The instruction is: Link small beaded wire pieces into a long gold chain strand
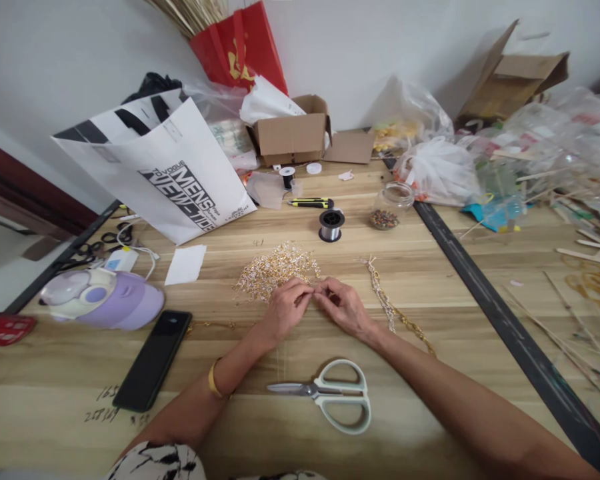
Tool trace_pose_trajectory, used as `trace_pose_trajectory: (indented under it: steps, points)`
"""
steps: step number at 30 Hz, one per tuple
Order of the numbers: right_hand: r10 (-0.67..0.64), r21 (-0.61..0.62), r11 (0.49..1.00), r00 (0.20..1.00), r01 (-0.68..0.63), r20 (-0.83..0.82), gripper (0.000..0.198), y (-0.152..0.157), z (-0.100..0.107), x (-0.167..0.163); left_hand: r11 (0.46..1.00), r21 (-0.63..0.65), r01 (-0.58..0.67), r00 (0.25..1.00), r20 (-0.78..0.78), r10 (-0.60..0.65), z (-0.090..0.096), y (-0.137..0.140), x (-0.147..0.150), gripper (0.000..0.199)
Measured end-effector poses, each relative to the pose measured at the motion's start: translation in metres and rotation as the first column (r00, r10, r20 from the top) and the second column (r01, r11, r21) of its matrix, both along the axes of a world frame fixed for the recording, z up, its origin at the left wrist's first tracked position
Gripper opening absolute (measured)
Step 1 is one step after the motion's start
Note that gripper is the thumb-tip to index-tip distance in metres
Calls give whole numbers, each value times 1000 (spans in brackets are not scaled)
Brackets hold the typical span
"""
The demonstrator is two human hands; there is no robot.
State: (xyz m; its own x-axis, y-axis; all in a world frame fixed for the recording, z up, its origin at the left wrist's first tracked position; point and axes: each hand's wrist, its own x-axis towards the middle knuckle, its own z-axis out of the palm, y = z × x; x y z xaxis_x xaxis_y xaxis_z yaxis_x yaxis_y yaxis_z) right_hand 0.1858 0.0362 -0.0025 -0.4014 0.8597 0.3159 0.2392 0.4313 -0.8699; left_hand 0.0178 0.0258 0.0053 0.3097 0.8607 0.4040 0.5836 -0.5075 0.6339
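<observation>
My left hand and my right hand meet fingertip to fingertip over the table, both pinched closed. Whatever lies between the fingertips is too small to make out. Just behind them spreads a pile of small gold and pale beads or charms. To the right of my right hand lie beaded chains, silvery and gold, bunched at the top. Scissors with pale handles rest below my hands, blades pointing left. A thin pale thread seems to hang below my left hand.
Behind the pile are a wire spool, a yellow-black utility knife and a glass jar with beads. At left are a black phone, a purple bottle and a white paper bag. Plastic bags crowd the right.
</observation>
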Motion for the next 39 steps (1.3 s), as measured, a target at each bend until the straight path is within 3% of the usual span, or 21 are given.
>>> trace_pose_trajectory:
  steps: [6,17,25,31,39]
  points:
    - [-26,224,975,998,11,62,11,-2,-5,0,966,-259,-27,992,108,57,7,3,-1,10]
    - [-20,287,957,985,-31,170,14,-2,-8,2,914,-405,34,969,239,69,5,5,-2,10]
    - [-15,267,963,974,-46,225,14,-3,-6,2,929,-368,31,985,171,35,9,6,-3,11]
    - [17,209,976,985,-54,174,12,-1,-4,3,972,-233,2,999,53,11,8,6,-3,13]
    - [44,0,999,996,-44,79,15,4,-4,5,991,-136,-7,1000,16,9,5,6,-3,11]
